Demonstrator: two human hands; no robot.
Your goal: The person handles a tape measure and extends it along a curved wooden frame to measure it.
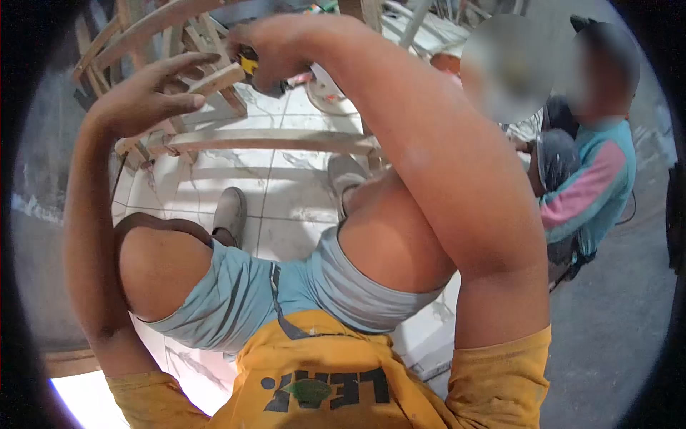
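My left hand point(146, 96) is beside the wooden frame, its thumb and fingers spread apart around the near side of a short wooden piece point(227, 77); whether it touches the wood is unclear. My right hand point(275, 46) is bent over the far end of that piece, fingers curled round a yellow and black tool point(249, 63), mostly hidden by the hand. Nearer to me, a long curved wooden rail point(264, 140) crosses in front of my feet.
More wooden frame parts point(153, 28) stand at the upper left. A round container point(329, 96) sits on the tiled floor point(286, 189) beyond the rail. At the right, a person in a blue and pink top point(600, 179) crouches near another blurred shape.
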